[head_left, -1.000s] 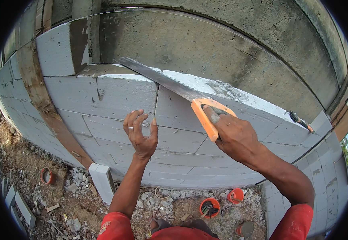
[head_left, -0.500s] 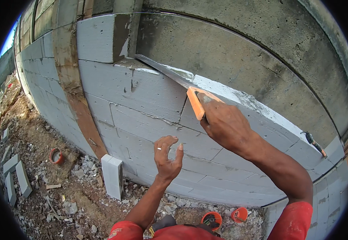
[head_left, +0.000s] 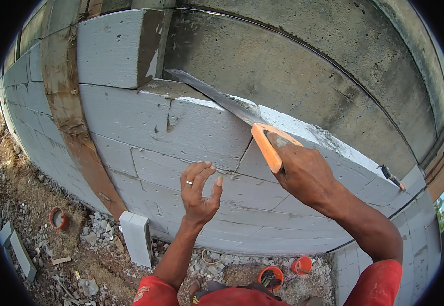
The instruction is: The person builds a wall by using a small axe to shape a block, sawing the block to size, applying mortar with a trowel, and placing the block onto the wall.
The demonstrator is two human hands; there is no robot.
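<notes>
My right hand (head_left: 309,178) grips the orange handle of a hand saw (head_left: 267,150). Its long steel blade (head_left: 206,92) lies along the top of the pale grey block wall (head_left: 181,127), reaching up-left toward a higher block (head_left: 108,48). My left hand (head_left: 199,196), with a ring on one finger, is open in front of the wall below and left of the saw, fingers bent and apart, holding nothing; whether they touch the blocks I cannot tell. A small dark tool with an orange end (head_left: 393,178) rests at the wall top's right end.
A grimy concrete wall (head_left: 283,76) stands behind. A wooden board (head_left: 71,117) runs down the blocks at left. Below are rubble ground (head_left: 79,255), orange buckets (head_left: 302,265), a round orange container (head_left: 57,218), an upright block (head_left: 135,237) and loose slabs (head_left: 23,257).
The view shifted left, then slightly back. The saw has moved along the wall top in my right hand. My left hand has moved lower relative to the saw than one second ago.
</notes>
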